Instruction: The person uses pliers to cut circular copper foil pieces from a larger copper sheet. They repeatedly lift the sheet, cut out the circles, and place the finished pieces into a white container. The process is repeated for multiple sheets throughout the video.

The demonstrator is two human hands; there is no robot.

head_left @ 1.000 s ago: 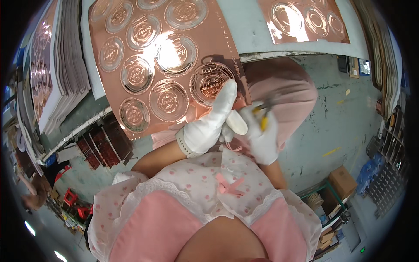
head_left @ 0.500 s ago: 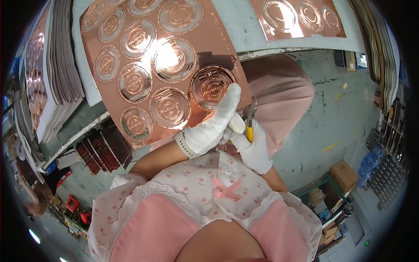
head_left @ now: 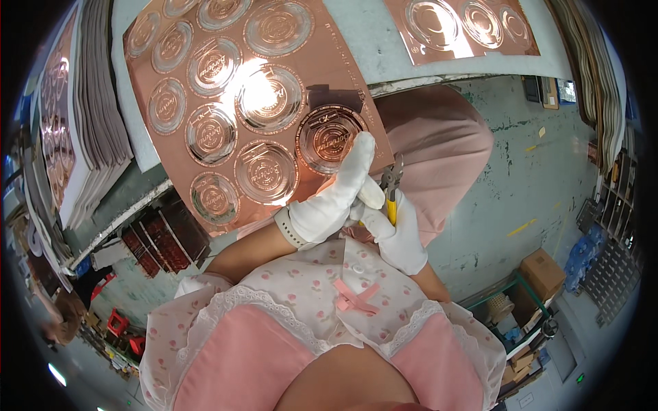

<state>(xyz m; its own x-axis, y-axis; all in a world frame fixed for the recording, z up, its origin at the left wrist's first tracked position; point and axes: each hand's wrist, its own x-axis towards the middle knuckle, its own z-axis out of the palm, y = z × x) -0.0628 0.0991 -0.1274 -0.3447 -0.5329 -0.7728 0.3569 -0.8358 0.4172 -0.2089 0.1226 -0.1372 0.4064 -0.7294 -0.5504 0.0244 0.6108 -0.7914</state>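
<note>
A shiny copper-coloured sheet [head_left: 274, 133] with several embossed round patterns lies tilted before me, its near edge jutting past the bench. My left hand [head_left: 329, 205], in a white glove, grips that near edge by the right corner. One of its digits stretches over the sheet, beside the darker round at the corner. In my gloved right hand [head_left: 401, 240] is a pair of cutting pliers [head_left: 392, 188] with yellow and black handles. Their jaws point up, just off the sheet's right corner. The hands are close together, and the left one hides part of the right fingers.
A second copper sheet [head_left: 469, 31] lies on the white-topped bench [head_left: 380, 51] at far right. Thick sheet stacks [head_left: 99, 103] stand at left, more [head_left: 596, 82] at right. My pink-clad knee [head_left: 439, 144] is under the sheet's right side. A cardboard box [head_left: 543, 272] sits lower right.
The copper sheet has shifted slightly left. The pliers' jaws look a little wider apart, and a bit of the second yellow handle now shows. My left hand has barely moved.
</note>
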